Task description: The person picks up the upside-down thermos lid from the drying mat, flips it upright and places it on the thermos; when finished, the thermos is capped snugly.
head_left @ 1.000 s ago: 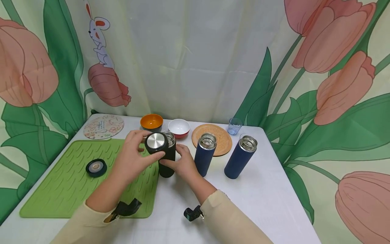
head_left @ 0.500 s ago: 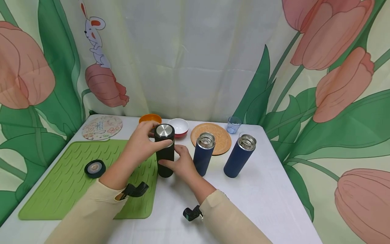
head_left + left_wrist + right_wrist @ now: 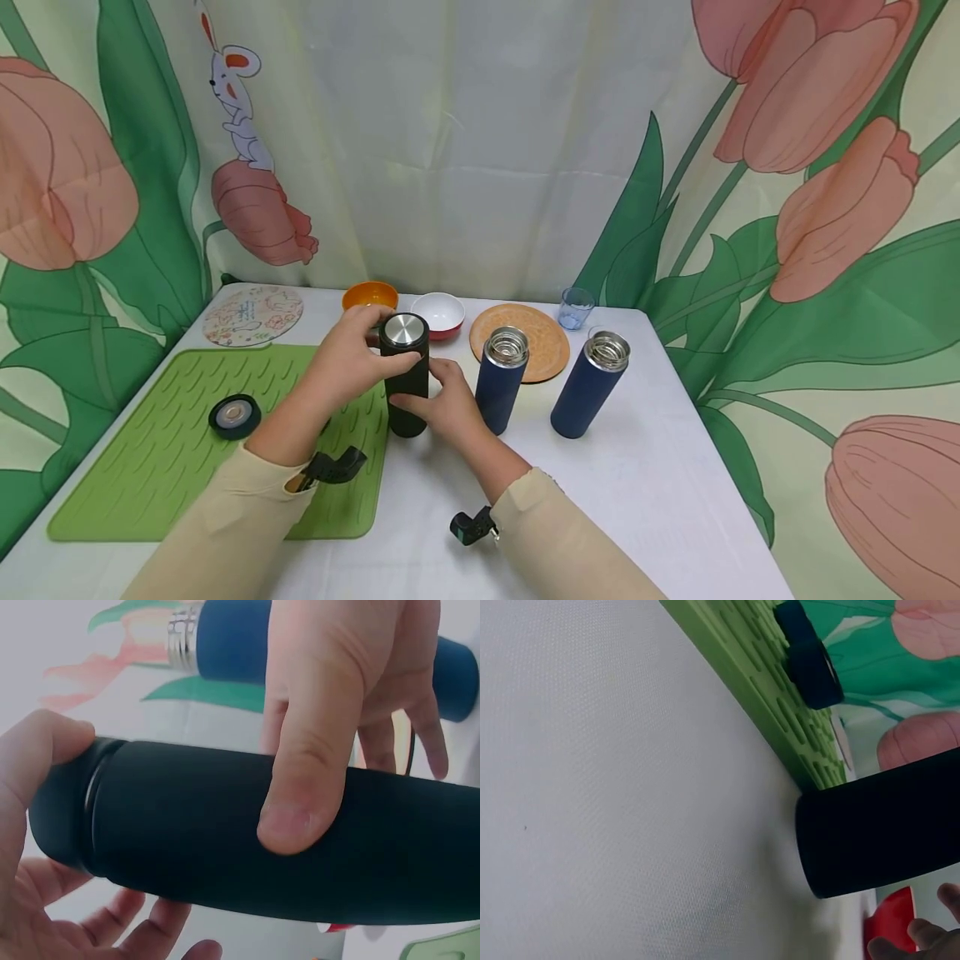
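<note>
A black thermos (image 3: 407, 392) stands upright on the white cloth at the mat's right edge. On its mouth sits a black lid (image 3: 406, 330) with a silver disc on top. My left hand (image 3: 351, 354) grips this lid between thumb and fingers. Lower down, my right hand (image 3: 446, 404) holds the thermos body, its thumb (image 3: 300, 802) across the front in the left wrist view. In the right wrist view the thermos base (image 3: 870, 832) touches the cloth. Two open blue thermoses (image 3: 501, 383) (image 3: 590, 387) stand to the right.
Another black lid (image 3: 235, 416) lies upturned on the green mat (image 3: 157, 467). Behind the thermos are an orange bowl (image 3: 371, 293) and a white bowl with a red outside (image 3: 439, 314). Farther right lie a round wooden board (image 3: 551, 342) and a glass (image 3: 576, 307); a patterned round mat (image 3: 252, 316) lies back left.
My left hand has brought the lid rightward from beside the thermos onto its mouth, then slightly down. My right hand keeps its hold on the body.
</note>
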### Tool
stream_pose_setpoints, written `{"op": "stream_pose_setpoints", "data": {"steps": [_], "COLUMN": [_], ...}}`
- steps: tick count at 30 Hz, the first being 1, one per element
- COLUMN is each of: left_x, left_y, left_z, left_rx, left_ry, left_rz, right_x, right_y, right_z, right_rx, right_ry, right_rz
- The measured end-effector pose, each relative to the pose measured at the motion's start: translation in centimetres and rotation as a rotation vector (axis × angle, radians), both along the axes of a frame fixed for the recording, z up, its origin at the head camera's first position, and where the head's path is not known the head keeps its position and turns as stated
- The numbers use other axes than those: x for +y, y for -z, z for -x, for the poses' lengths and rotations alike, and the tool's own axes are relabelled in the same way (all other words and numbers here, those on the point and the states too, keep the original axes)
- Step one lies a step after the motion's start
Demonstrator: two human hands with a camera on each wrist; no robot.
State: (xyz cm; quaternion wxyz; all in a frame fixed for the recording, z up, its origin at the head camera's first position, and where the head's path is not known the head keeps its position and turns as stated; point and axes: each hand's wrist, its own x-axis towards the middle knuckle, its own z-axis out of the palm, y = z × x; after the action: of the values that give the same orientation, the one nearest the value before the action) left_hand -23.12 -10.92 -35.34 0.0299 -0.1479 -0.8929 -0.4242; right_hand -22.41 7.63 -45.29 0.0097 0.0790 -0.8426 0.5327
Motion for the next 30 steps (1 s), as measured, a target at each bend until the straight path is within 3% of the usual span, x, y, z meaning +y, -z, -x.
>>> {"op": "stream_pose_setpoints", "data": {"steps": [4,9,13,15,23,30], "left_x": [-0.3,-1.4,-2.3,-2.3,-1.2,0.4], "left_y": [0.3,0.4,0.2,0.2,0.6,1.3], "left_z": [0.3,1.7,2.9,2.9,1.6,-0.5], "left_rx": [-0.014,-0.057,-0.093,-0.104,-0.072,-0.021], "left_ry": [0.046,0.168,0.252,0.264,0.207,0.005], "left_rz": [-0.029,-0.076,-0.064,-0.048,-0.085,-0.064], "right_x": [0.2,0.2,0.0,0.0,0.3,0.1], "right_y": [0.1,-0.1,-0.3,-0.3,-0.4,-0.1], "right_z": [-0.1,-0.1,0.0,-0.1,0.2,-0.1], "right_rx": [-0.001,-0.004,-0.019,-0.026,0.031,0.027], "right_ry": [0.001,0.001,0.008,0.004,-0.033,-0.053], "right_rz": [-0.003,-0.009,-0.006,-0.005,-0.003,0.013]}}
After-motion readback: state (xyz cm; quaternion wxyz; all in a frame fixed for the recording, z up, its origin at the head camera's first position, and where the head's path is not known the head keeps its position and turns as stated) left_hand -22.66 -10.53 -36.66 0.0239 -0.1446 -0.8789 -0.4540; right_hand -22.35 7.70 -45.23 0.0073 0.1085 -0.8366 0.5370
